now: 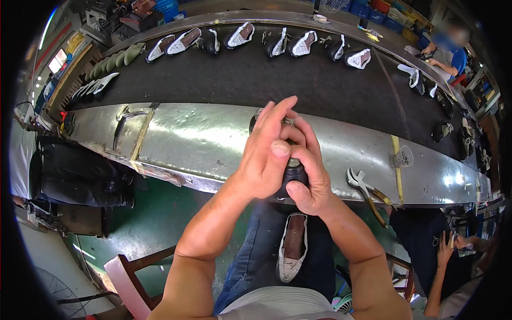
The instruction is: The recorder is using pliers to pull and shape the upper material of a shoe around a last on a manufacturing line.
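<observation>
Above the near metal edge of the bench, my two hands close in on a black shoe (pixel 293 176), whose rounded black end shows below the fingers; most of it is hidden. My left hand (pixel 266 154) lies along its left side, fingers long and pressed against it, thumb across the top. Curled round the other side is my right hand (pixel 309 165), its thumb low on the black end. On my lap, below the hands, rests another shoe (pixel 293 248) with a brown inside and a whitish edge, toe toward me.
Pincers (pixel 368 194) lie right of my hands, handles over the metal edge (pixel 186 128). A hammer (pixel 120 125) is at the left, a clear cup (pixel 404 156) at the right. Several shoes (pixel 240 36) line the dark belt's (pixel 213 74) far side. Other people (pixel 448 50) work at the right.
</observation>
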{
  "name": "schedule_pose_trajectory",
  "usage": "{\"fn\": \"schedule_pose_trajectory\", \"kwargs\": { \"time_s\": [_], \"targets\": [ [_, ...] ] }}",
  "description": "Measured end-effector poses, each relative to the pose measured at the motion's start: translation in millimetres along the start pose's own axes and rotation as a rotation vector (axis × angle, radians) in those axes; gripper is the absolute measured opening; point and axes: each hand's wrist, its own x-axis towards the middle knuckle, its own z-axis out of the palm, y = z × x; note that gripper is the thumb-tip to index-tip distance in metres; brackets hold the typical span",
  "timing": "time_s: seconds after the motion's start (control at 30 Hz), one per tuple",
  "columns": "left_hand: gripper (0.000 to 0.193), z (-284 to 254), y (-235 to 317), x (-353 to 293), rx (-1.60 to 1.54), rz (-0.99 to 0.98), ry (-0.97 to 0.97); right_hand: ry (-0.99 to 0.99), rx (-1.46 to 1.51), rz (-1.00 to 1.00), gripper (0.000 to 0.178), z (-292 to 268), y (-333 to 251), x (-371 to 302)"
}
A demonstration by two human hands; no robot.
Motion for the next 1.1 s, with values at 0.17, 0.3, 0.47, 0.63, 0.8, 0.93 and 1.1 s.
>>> {"fn": "schedule_pose_trajectory", "kwargs": {
  "time_s": [0.17, 0.3, 0.47, 0.63, 0.8, 0.93, 1.1],
  "targets": [
    [0.045, 8.4, 8.0, -1.1, -0.162, -0.102, 0.105, 0.201, -0.052, 0.015, 0.043, 22.6, -11.0, -9.2],
    [0.043, 8.6, 10.4, 10.1, -0.138, -0.252, 0.100, 0.386, -0.110, 0.068, 0.037, 31.9, -14.7, -5.6],
    [0.037, 16.8, 15.6, 27.7, -0.138, -0.311, 0.198, 0.517, -0.081, 0.185, 0.032, 31.4, -19.3, 2.9],
    [0.030, 33.4, 10.9, 34.4, -0.138, -0.277, 0.294, 0.561, 0.253, 0.335, 0.039, 12.5, -20.4, 1.4],
    [0.035, 34.8, 9.4, -12.6, 0.165, 0.053, 0.542, 0.452, 0.283, 0.833, 0.044, -42.1, -31.1, 1.7],
    [0.027, 33.0, 11.0, -139.9, 0.092, -0.213, 0.072, 0.639, 0.464, 0.608, 0.045, -92.0, 35.5, 35.5],
    [0.034, 88.2, 5.4, -184.6, 0.125, -0.256, -0.114, 0.127, -0.918, 0.741, 0.075, -158.3, 173.1, 20.9]
  ]
}}
